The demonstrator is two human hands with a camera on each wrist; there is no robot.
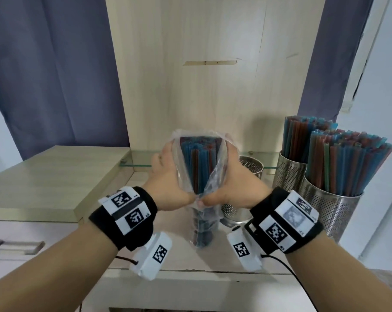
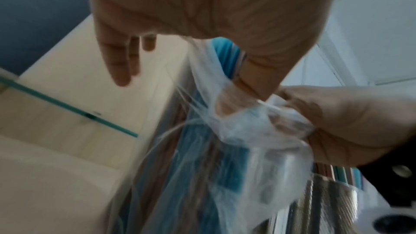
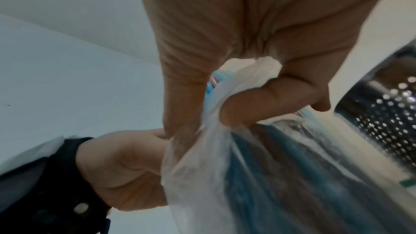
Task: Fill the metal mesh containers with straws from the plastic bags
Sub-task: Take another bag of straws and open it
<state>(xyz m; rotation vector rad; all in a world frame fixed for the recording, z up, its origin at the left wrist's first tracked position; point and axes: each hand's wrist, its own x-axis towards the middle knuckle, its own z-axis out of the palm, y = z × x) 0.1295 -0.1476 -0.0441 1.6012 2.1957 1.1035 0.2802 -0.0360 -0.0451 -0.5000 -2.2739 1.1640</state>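
Note:
A clear plastic bag (image 1: 213, 179) of blue and red straws (image 1: 197, 163) stands upright at the middle, held between both hands. My left hand (image 1: 174, 174) grips its left side and pinches the plastic near the torn opening. In the left wrist view the left hand's thumb (image 2: 256, 77) presses the plastic bag (image 2: 247, 131), while the other fingers (image 2: 119, 60) hang straight. My right hand (image 1: 233, 188) pinches the opposite edge; its thumb and curled fingers (image 3: 258, 99) clamp the bag (image 3: 202, 166). An empty metal mesh container (image 1: 252, 165) stands just behind the right hand.
Two mesh containers (image 1: 289, 174) (image 1: 334, 215) packed with straws stand at the right. A raised wooden block (image 1: 55, 172) lies at the left, a glass shelf (image 1: 143, 164) at the back, a drawer handle (image 1: 15, 246) below. A wooden panel (image 1: 213, 64) and curtains close the back.

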